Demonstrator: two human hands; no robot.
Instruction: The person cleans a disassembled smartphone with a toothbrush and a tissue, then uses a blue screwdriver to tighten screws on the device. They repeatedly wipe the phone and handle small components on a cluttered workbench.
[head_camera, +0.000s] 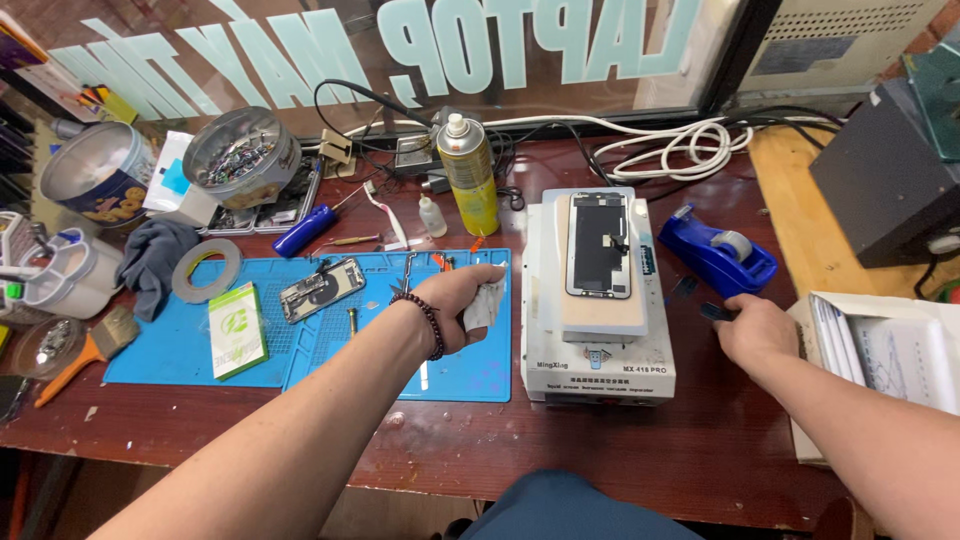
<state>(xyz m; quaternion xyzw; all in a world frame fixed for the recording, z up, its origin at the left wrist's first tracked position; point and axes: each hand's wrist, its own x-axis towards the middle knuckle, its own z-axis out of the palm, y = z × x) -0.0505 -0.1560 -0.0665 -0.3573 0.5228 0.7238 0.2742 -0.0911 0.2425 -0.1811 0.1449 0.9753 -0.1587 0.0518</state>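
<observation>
My left hand (458, 300), with a bead bracelet on the wrist, is closed around a crumpled white wipe (485, 305) over the right end of the blue work mat (190, 350). My right hand (752, 330) rests on the wooden table beside the blue tape dispenser (715, 255), its fingers pinching a small dark piece (715, 312). Between the hands stands a white heating machine (598, 350) with a phone screen panel (598, 243) lying face up on its plate. An opened phone body (321, 288) lies on the mat to the left.
A yellow spray can (470, 175), a small dropper bottle (431, 217), a blue screwdriver (305, 230), a tape roll (206, 270), a green-white packet (236, 328), a brush (85, 352), tins of small parts (240, 155), a grey cloth (155, 255), white cables (680, 145), a black box (885, 180) and a white open box (890, 350).
</observation>
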